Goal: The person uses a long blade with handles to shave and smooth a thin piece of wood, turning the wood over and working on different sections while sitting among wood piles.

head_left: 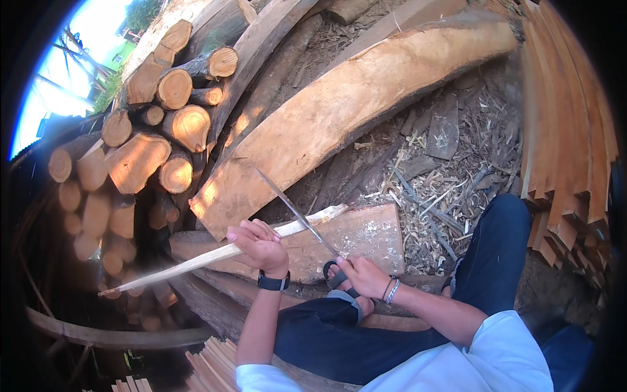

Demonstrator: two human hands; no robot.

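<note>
My left hand, with a dark watch at its wrist, is closed around a long pale stripped stick. The stick slants from a thin tip at lower left to a rougher, thicker end at right, over a thick wooden block. In my right hand is a machete, its handle mostly hidden by the fingers. The long narrow blade points up and left, crossing the stick near its right end. Whether blade and stick touch, I cannot tell.
A broad curved slab lies ahead. Stacked logs fill the left side, and sawn boards are piled at right. Wood shavings cover the ground beside my bent knee. My sandalled foot is near the block.
</note>
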